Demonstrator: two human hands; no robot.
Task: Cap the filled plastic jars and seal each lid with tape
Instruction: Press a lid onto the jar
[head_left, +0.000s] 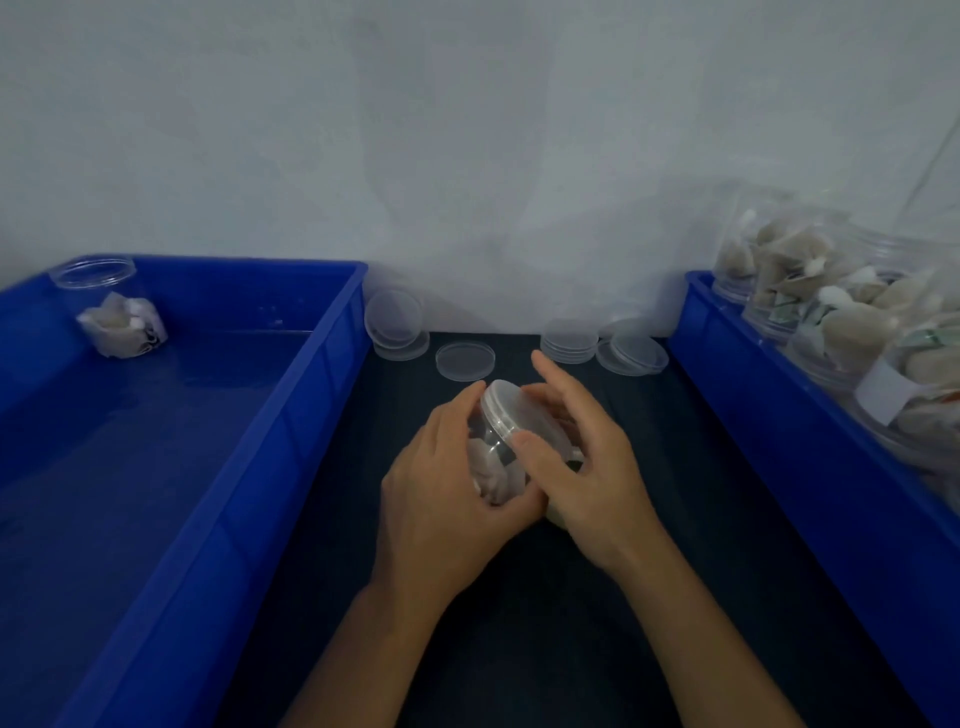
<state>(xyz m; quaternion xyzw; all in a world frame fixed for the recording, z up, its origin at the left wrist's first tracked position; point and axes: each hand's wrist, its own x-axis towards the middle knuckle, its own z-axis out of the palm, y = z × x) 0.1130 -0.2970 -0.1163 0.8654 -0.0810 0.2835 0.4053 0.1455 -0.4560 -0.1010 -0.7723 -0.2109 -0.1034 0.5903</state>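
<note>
Jar (493, 462) base prob. hidden by hands.

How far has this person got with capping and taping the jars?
Early on, it seems. Done: perhaps one jar in the left bin, though its lid and tape can't be made out. In hand: the left hand holds a filled jar while the right hand fits its lid. Left: the filled jars in the right bin, spare lids waiting. No tape is visible.

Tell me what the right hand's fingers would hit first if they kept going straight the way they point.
Probably the single loose lid lying flat on the mat: the right hand points its fingertips up-left toward it. Depth is unclear, so they might pass above it.
</note>
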